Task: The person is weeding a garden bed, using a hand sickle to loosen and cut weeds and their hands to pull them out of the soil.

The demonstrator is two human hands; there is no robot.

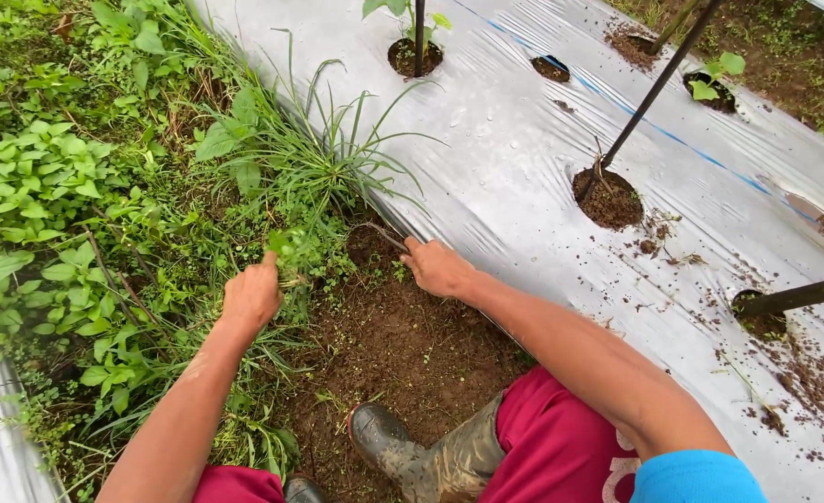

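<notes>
Two bare hands were in view, both down at the soil strip between weeds and sheet. The left hand (252,296) was clamped in a fist on a small green leafy weed sprig (289,250), the leaves sticking up and away from the person above the knuckles, at the edge of the weed patch. The right hand (438,268) was closed round the grip of a thin curved dark metal hand tool (381,234); its long axis ran from the hand up-left, the tip resting at the bare brown crumbly soil patch (403,345) by the edge of the sheet.

One silver-grey glossy plastic mulch sheet (514,149) ran diagonally, wet and wrinkled, with scattered soil crumbs. Five round planting holes showed in it; the nearest one (607,200) was filled with dark soil. Two holes held small green seedlings, one at the top (412,17) and one at upper right (717,76). Three dark thin stakes were visible: one upright at the top hole, one leaning (659,82) into the nearest hole, one nearly flat at the right edge (803,294).

One long-bladed grass tuft (324,154) stood beside the sheet. One muddy grey rubber boot (421,456) and red cloth trousers (552,442) showed at the bottom.
</notes>
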